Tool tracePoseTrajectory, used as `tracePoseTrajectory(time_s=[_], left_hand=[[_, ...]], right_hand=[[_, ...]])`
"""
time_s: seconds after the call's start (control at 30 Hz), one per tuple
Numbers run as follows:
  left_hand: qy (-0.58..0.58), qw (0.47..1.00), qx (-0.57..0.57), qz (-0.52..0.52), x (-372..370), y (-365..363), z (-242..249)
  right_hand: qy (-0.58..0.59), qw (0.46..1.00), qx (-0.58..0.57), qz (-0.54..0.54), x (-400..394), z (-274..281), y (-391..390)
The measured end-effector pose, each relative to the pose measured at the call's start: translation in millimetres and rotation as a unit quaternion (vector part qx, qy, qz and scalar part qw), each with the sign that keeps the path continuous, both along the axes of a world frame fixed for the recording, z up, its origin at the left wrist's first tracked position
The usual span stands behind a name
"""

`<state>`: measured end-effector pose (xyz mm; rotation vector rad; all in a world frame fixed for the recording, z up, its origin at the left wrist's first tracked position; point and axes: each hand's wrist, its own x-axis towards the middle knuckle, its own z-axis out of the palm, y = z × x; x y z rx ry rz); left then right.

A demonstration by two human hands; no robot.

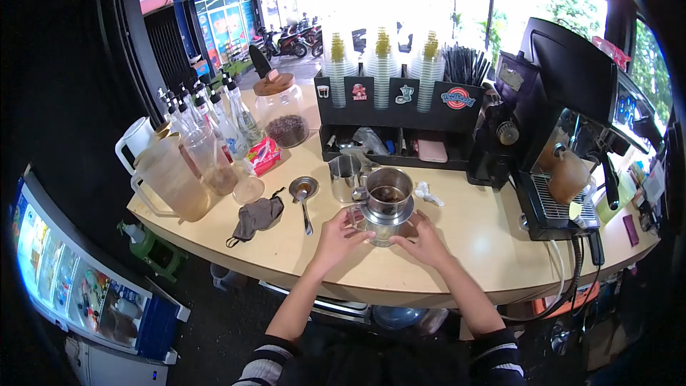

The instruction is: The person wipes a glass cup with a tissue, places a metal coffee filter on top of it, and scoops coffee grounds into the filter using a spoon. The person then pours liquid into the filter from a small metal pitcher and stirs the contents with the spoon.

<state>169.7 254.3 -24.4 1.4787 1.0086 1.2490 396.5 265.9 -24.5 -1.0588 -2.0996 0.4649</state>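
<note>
A metal drip coffee filter (386, 209) sits on a clear glass mug (386, 233), with dark coffee grounds or liquid inside the filter. My left hand (344, 234) is wrapped round the left side of the mug, near its handle. From the other side, my right hand (421, 241) curls round it, thumb at the glass and fingers by the filter's rim. Just behind stands a steel pitcher (344, 180). Left of the mug lies a spoon (307, 218), beside a small metal dish (304, 187) with brown residue.
A dark cloth (257, 219), plastic pitchers (171, 179), pump bottles (221, 125) and a jar of beans (286, 129) stand left. A black organizer (400, 111) holds stacked cups and straws behind. An espresso machine (564, 136) is right. Crumpled tissue (429, 194) lies near my right hand.
</note>
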Motion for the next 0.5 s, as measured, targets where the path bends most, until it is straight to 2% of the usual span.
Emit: tracePoseTrajectory(time_s=[0.23, 0.3, 0.33, 0.4, 0.43, 0.5], left_hand=[[0.018, 0.998, 0.051, 0.022, 16.0, 11.3, 12.7], [0.075, 0.969, 0.149, 0.182, 12.3, 10.0, 27.9], [0.075, 0.969, 0.15, 0.181, 6.2, 19.4, 25.7], [0.024, 0.938, 0.185, 0.291, -10.8, 50.6, 9.7], [0.026, 0.938, 0.185, 0.292, -15.3, 65.5, 4.8], [0.124, 0.922, 0.2, 0.307, -22.2, 93.0, -0.7]], right_hand=[[0.076, 0.995, -0.032, -0.063, 1.9, -14.0, 10.0], [0.072, 0.995, -0.027, -0.059, 2.7, -9.4, 8.8], [0.07, 0.996, -0.025, -0.056, 3.3, -8.1, 7.7], [0.08, 0.995, -0.009, -0.053, 3.2, -11.5, 9.3], [0.09, 0.995, 0.007, -0.047, 1.9, -12.7, 9.7], [0.089, 0.995, 0.01, -0.043, 0.2, -8.1, 5.8]])
